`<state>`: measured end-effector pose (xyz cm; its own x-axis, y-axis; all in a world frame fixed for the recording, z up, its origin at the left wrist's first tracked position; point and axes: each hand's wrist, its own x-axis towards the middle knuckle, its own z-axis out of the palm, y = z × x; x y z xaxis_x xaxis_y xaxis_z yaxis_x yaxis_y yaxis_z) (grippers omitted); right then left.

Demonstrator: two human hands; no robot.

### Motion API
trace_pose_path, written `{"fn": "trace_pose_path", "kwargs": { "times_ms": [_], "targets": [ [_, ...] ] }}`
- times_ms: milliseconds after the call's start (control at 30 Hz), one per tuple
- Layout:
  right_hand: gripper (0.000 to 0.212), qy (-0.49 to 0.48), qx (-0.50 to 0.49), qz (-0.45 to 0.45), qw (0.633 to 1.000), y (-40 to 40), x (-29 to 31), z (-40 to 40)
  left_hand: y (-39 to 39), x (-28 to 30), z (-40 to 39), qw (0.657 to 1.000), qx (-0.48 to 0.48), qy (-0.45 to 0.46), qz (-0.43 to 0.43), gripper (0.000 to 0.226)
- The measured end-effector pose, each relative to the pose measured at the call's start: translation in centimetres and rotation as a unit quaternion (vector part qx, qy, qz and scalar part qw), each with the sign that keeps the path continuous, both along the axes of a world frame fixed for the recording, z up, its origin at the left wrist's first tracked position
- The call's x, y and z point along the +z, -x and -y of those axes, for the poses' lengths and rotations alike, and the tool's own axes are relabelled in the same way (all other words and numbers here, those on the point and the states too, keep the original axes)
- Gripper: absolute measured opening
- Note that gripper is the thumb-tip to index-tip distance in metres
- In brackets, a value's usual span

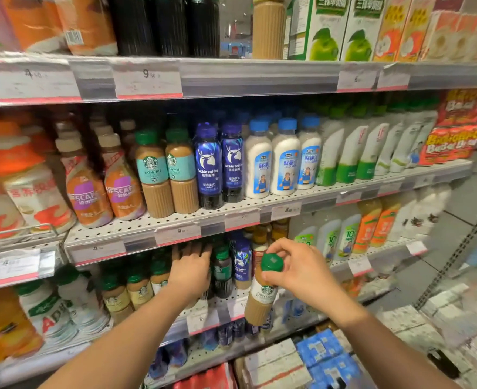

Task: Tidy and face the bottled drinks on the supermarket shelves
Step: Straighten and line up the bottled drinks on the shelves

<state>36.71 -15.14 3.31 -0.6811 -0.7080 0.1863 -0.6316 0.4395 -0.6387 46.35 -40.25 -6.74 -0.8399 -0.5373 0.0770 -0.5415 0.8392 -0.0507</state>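
Juice cartons above; boxes below.

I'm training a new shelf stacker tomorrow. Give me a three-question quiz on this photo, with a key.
1. True or false: the right hand holds the green-capped coffee bottle by its cap end.
2. Which bottles stand directly left of the blue-capped white bottles on the middle shelf? A) orange juice B) dark blue coffee bottles C) green cartons
3. Fill in: the left hand reaches into the ___ shelf, below the middle one.

Key: 1 true; 2 B; 3 lower
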Motion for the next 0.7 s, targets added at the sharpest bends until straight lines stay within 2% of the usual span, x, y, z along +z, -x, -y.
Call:
{"fn": "trace_pose_path", "kwargs": {
  "times_ms": [133,267,400,567,700],
  "targets": [
    [0.039,-0.003,0.002,0.016,1.0,0.6,-1.3,-0.2,-0.5,-0.8,0.0,0.998,-0.017,0.031,-0.049,0.055],
    [0.038,-0.005,0.002,0.019,1.0,0.9,-2.1,1.3,-2.0,-1.7,-0.4,0.992,-0.06,0.054,-0.1,0.056],
    [0.035,-0.013,0.027,0.002,1.0,0.6,-2.7,3.9,-4.6,-1.4,-1.5,0.984,-0.075,0.03,-0.156,0.057],
    [0.037,-0.024,0.06,-0.032,0.997,-0.5,-4.1,7.4,-8.1,-0.9,-2.6,0.979,-0.032,-0.042,-0.197,0.047],
    [0.039,-0.042,0.078,-0.076,0.993,-1.2,-5.5,10.0,-11.1,-0.1,-3.0,0.97,-0.015,-0.072,-0.231,0.053]
  ]
}}
